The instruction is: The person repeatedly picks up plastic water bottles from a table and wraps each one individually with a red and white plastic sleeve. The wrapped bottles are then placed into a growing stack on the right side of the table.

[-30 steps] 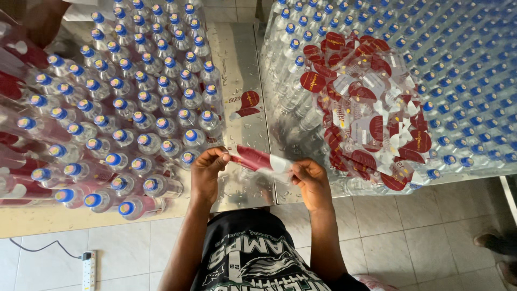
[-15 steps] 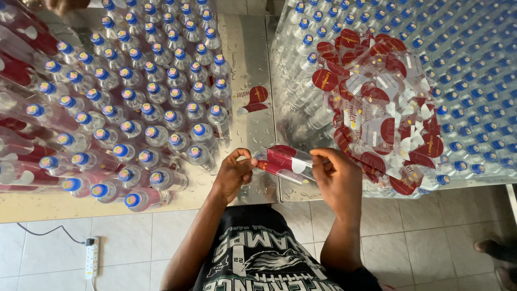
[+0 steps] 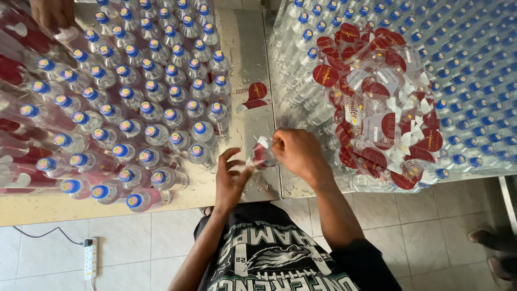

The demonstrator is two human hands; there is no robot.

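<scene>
Near edge of the steel table [image 3: 245, 48], centre: both hands meet over the bare strip between the 2 bottle groups, likely because it is the only free working room

Right hand [image 3: 295, 153]: fingers curled, pinching a red-and-white label sleeve [image 3: 260, 153] at its right end. Sleeve is bunched and lifted just off the surface, so it can be worked loose without touching the wet steel

Left hand [image 3: 232, 178]: fingers spread, thumb and forefinger tips at the sleeve's left end; whether they actually grip it I cannot tell

Left of the hands: capped bottles [image 3: 156, 108] standing upright in tight rows, blue caps up, reaching to the near-left edge; outer rows there already show red sleeves

Right of the hands: a loose pile of labels [image 3: 377, 102] lying on top of a wrapped bottle pack [image 3: 463, 81], within reach of the right hand

1 stray label [image 3: 253, 96] flat on the middle strip

Far left corner: another person's hand [image 3: 53, 12] on a bottle
</scene>
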